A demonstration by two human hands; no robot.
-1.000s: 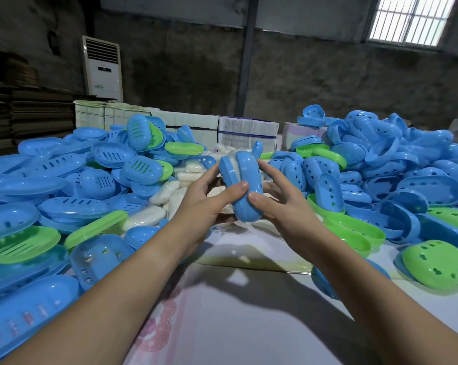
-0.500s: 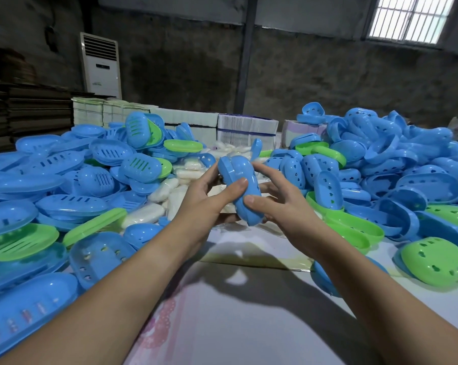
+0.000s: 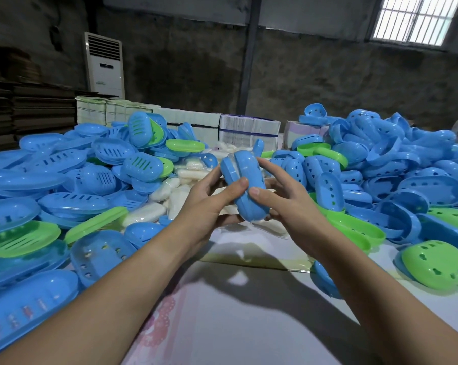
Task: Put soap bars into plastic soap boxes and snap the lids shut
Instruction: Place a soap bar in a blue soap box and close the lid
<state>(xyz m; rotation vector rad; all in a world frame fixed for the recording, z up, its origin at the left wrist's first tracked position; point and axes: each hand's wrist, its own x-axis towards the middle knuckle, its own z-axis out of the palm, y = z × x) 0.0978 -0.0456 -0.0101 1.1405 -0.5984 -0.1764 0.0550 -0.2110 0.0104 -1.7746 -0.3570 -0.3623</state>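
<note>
A blue plastic soap box (image 3: 246, 185) stands on edge in mid-air above the table, held between both hands. Its lid is still slightly apart from the base at the top left. My left hand (image 3: 209, 204) cups it from the left, thumb pressed on its near side. My right hand (image 3: 285, 198) grips it from the right, thumb also on the near side. Whether a soap bar is inside cannot be seen. White soap bars (image 3: 146, 213) lie in a heap behind and left of my hands.
Piles of blue and green box halves (image 3: 96, 177) cover the table's left side, and another pile (image 3: 407, 180) covers the right. Stacked white cartons (image 3: 249, 127) stand at the back. A white cloth (image 3: 238, 306) covers the table in front of me.
Both hands have kept hold of the box and shifted it slightly left and down, tilting its top leftward. The thumbs press closer together on it.
</note>
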